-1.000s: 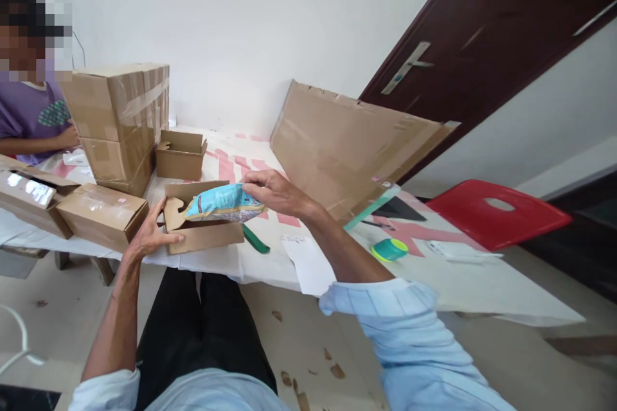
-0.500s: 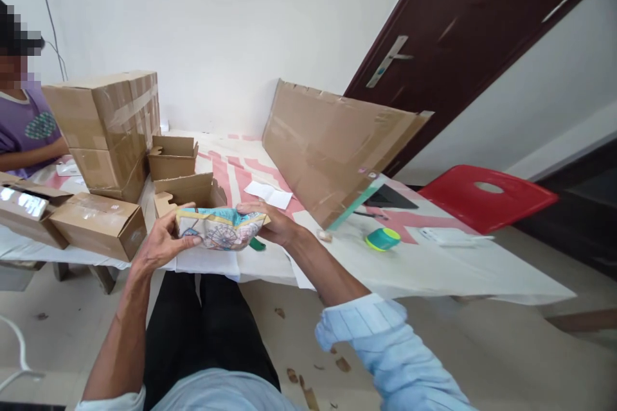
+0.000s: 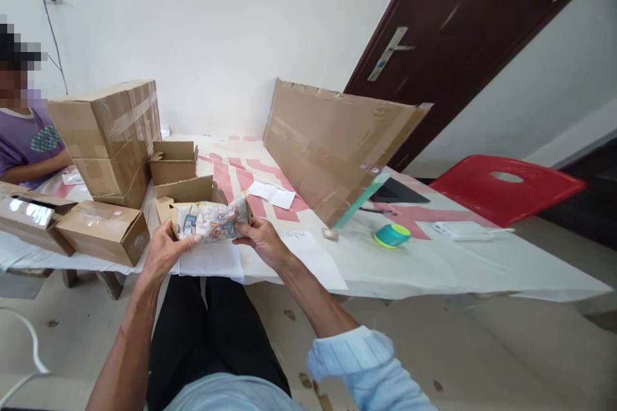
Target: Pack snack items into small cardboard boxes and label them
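A soft pouch (image 3: 209, 221) with a printed pattern is held up between my two hands, in front of an open cardboard box (image 3: 187, 190). My left hand (image 3: 166, 249) grips its left end, thumb along the lower edge. At its right end, my right hand (image 3: 260, 241) has fingers and thumb closed on it. Beneath the pouch, white paper (image 3: 212, 261) lies at the table's front edge. Another small open box (image 3: 172, 162) stands behind the first.
Stacked cartons (image 3: 113, 141) and a closed box (image 3: 108, 228) stand left, near a person in purple (image 3: 36, 135). A large cardboard sheet (image 3: 332, 148) leans behind the table. A teal roll (image 3: 392, 236), a white power strip (image 3: 465, 231) and a red chair (image 3: 506, 186) are right.
The pouch has turned so its patterned face shows more and the blue top edge is gone from view. My right hand has moved slightly left and down, its grip now lower on the pouch.
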Action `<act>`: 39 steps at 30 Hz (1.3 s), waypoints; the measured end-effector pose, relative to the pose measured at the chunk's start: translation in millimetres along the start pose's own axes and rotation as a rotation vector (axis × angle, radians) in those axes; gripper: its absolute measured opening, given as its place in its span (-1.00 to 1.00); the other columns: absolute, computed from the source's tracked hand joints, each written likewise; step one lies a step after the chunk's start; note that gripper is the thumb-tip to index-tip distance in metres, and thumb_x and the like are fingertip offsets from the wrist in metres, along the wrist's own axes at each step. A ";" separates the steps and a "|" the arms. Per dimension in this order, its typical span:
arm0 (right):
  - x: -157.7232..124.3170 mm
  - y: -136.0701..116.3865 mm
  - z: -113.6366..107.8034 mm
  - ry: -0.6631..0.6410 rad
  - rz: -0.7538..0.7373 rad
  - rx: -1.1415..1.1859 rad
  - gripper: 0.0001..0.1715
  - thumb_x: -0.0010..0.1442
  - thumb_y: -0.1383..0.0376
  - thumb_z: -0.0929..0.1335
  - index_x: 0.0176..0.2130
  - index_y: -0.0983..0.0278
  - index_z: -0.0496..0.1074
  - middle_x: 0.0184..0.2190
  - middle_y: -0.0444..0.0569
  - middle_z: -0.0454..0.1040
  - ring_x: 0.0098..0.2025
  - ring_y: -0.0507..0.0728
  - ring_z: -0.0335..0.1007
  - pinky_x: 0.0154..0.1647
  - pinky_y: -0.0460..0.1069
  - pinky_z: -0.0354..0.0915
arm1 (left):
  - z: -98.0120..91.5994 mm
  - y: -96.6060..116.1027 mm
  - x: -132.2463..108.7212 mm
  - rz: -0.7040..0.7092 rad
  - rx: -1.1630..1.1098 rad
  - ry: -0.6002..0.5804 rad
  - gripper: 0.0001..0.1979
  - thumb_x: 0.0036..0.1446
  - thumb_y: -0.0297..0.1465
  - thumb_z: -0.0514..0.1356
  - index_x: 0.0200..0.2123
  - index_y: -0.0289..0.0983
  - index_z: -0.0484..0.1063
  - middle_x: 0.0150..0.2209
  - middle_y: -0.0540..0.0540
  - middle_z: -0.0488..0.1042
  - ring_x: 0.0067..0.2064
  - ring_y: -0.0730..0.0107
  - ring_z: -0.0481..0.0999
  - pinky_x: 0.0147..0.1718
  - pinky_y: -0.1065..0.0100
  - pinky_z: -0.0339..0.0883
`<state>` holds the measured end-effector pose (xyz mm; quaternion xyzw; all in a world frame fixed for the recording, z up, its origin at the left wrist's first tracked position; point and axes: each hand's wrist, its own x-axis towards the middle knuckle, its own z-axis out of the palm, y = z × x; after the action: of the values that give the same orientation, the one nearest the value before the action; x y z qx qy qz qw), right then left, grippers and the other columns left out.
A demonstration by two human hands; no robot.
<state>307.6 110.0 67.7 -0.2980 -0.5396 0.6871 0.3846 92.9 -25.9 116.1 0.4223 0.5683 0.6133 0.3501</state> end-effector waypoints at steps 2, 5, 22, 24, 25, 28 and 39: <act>-5.2 20.8 -3.2 0.008 0.080 0.058 -0.40 -0.17 -0.03 0.70 -0.28 0.30 0.63 -0.29 0.00 0.67 -0.26 0.16 0.61 -0.29 0.02 0.61 | -0.5 -13.9 -9.7 -0.043 0.024 -0.014 -0.43 -0.27 -0.08 0.61 -0.26 -0.28 0.58 -0.40 -0.01 0.58 -0.43 0.38 0.51 -0.53 0.43 0.42; -19.3 50.5 -10.9 -0.011 0.176 0.096 -0.42 -0.16 -0.01 0.71 -0.30 0.31 0.60 -0.34 -0.01 0.67 -0.33 0.14 0.62 -0.34 0.00 0.61 | -0.8 -42.6 -24.5 -0.131 0.008 0.002 -0.41 -0.27 -0.08 0.60 -0.23 -0.29 0.57 -0.39 -0.03 0.58 -0.43 0.35 0.53 -0.58 0.43 0.42; -52.0 94.0 -39.4 -0.207 0.319 0.121 -0.36 -0.07 0.03 0.69 -0.09 0.30 0.62 -0.10 0.10 0.74 -0.08 0.20 0.73 -0.05 0.01 0.61 | -19.6 -97.0 -42.1 -0.331 0.007 -0.262 -0.30 -0.24 -0.04 0.59 -0.11 -0.35 0.54 -0.31 -0.19 0.68 -0.39 0.26 0.68 -0.45 0.40 0.54; -55.0 99.0 -39.3 -0.228 0.320 0.109 -0.31 -0.09 0.02 0.69 -0.06 0.31 0.62 -0.07 0.14 0.73 -0.04 0.23 0.73 -0.01 0.05 0.61 | -20.8 -101.9 -41.8 -0.336 0.012 -0.234 -0.35 -0.24 -0.05 0.58 -0.17 -0.35 0.54 -0.36 -0.17 0.67 -0.42 0.26 0.67 -0.50 0.42 0.49; -56.1 102.1 -38.7 -0.221 0.321 0.088 -0.30 -0.08 0.00 0.68 -0.06 0.32 0.62 -0.09 0.16 0.73 -0.06 0.25 0.73 -0.03 0.05 0.61 | -20.4 -105.4 -41.7 -0.343 0.016 -0.210 -0.37 -0.23 -0.06 0.58 -0.19 -0.34 0.54 -0.39 -0.17 0.66 -0.44 0.26 0.66 -0.53 0.43 0.46; -59.2 112.3 -35.0 -0.159 0.308 0.003 -0.33 -0.03 -0.06 0.65 -0.08 0.31 0.61 -0.16 0.17 0.74 -0.16 0.26 0.75 -0.18 0.04 0.61 | -17.6 -116.9 -43.6 -0.370 0.024 -0.157 -0.39 -0.23 -0.05 0.58 -0.22 -0.33 0.54 -0.42 -0.16 0.64 -0.51 0.30 0.62 -0.61 0.46 0.37; -65.1 107.7 -17.8 -0.112 0.302 -0.003 -0.27 0.02 -0.29 0.57 -0.16 0.26 0.62 -0.24 0.08 0.72 -0.20 0.25 0.72 -0.16 0.11 0.62 | -21.7 -99.7 -44.7 -0.351 0.037 -0.160 -0.39 -0.23 -0.08 0.57 -0.18 -0.31 0.54 -0.42 -0.13 0.64 -0.51 0.33 0.56 -0.58 0.42 0.39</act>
<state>334.3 50.7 -41.5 -0.3377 -0.5101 0.7519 0.2459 85.8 -64.4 11.8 0.3705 0.6147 0.4966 0.4881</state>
